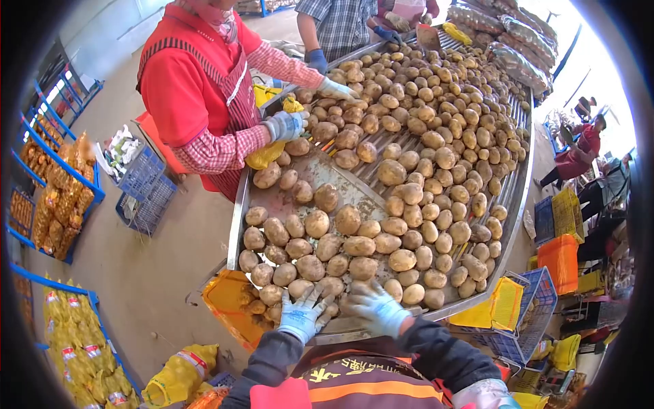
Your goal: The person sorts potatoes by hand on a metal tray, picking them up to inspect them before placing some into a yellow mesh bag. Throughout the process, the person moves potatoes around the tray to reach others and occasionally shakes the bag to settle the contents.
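Observation:
Many potatoes [362,268] lie over a long metal sorting table [236,228]. At its near edge my left hand [302,315], in a light blue glove, rests on potatoes with its fingers spread. To the right of it, my right hand [379,308], gloved the same way, is over the near potatoes with its fingers apart, slightly blurred. Neither hand is closed round a potato. An orange crate [228,305] holding potatoes stands below the table's near left corner.
A co-worker in red [174,95] reaches over the table's left side, near a yellow net bag [264,157]. Others stand at the far end. Blue crates [538,307] are at the right, filled sacks [521,65] at the back. A yellow sack [178,375] lies on the floor.

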{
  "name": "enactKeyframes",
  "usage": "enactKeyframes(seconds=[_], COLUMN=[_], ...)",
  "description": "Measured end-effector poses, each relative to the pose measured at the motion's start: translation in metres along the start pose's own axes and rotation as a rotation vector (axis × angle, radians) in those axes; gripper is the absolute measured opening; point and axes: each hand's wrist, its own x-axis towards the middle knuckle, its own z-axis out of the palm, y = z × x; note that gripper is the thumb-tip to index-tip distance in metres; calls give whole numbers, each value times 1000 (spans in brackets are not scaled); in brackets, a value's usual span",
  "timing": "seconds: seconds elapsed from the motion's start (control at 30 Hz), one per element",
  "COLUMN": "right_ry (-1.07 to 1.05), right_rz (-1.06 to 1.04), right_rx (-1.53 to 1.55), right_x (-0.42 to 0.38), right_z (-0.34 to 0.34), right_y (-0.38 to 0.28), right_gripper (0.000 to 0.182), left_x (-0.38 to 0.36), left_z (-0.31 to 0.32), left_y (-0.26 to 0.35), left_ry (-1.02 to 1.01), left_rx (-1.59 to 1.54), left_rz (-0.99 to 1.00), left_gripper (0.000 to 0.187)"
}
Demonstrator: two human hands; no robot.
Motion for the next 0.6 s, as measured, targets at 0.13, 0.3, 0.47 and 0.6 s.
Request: enactKeyframes(seconds=[0.13,0.3,0.47,0.6], right_ry=[383,-309,46,395], right_rz=[480,787,961,558], right_rx=[-337,-381,281,1309], right_x=[-12,13,14,-3], right_z=[-37,-38,-62,-11], right_y=[51,86,84,81], right_gripper=[36,50,50,46], left_x=[15,40,38,52], left_z=[9,5,-27,0], left_y=[-17,-41,-29,41], left_ry=[57,119,315,264], left_rx=[49,50,-362,-1572], left_rz=[45,-104,-182,-138], left_gripper=[50,52,55,68])
